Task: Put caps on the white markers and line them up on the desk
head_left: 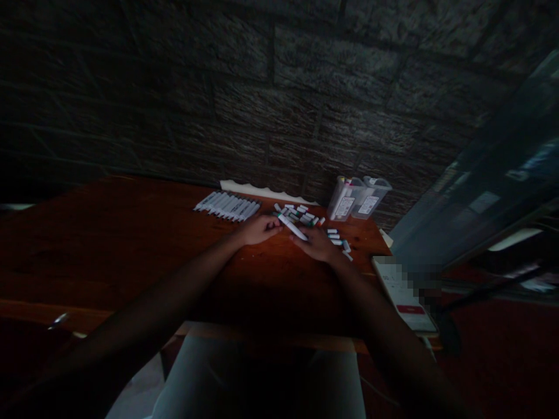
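Observation:
Both my arms reach forward over a dark red wooden table [131,244]. My left hand [258,229] and my right hand [318,244] hold one white marker [292,227] between them, left fingers pinching its far end, right fingers closed on its near end. A neat row of white markers [227,205] lies to the left of my left hand. Loose markers and caps [301,213] are scattered just beyond my hands, and a few more caps [339,238] lie to the right of my right hand.
Two clear plastic containers with labels [358,199] stand at the back right of the table. A white scalloped strip [262,191] lies against the dark stone wall. A white paper or booklet [404,294] rests at the table's right edge. The scene is dim.

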The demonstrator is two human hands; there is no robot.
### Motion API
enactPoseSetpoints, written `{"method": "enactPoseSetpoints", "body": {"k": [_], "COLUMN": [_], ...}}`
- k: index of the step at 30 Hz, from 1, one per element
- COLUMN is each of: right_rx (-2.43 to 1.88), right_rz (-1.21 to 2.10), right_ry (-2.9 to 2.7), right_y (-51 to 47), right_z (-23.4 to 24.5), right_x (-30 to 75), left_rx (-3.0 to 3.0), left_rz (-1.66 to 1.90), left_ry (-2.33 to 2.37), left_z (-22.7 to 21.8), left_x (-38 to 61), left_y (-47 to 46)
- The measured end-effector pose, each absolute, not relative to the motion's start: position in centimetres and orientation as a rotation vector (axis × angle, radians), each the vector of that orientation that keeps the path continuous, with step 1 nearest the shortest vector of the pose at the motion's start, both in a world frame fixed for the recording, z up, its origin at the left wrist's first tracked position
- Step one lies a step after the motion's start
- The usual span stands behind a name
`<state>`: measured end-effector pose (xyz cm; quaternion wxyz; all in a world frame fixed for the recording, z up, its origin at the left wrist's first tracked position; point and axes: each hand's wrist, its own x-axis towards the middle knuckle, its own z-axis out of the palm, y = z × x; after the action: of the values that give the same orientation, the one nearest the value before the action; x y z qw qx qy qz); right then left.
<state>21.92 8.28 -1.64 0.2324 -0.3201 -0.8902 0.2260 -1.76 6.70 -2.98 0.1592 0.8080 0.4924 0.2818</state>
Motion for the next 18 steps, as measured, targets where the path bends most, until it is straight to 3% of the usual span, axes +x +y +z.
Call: {"method": "enactPoseSetpoints", "body": {"k": [18], "right_rx": [-0.914], "right_rz": [0.554], "right_ry": [-2.500], "right_y": [8.14], "right_z": [-1.40], "right_x": [21.86], "left_rx": [2.305], "left_rz": [0.791], "left_ry": [1.508], "left_z": [-2.40], "left_x": [-1.41], "left_y": [6.37]}}
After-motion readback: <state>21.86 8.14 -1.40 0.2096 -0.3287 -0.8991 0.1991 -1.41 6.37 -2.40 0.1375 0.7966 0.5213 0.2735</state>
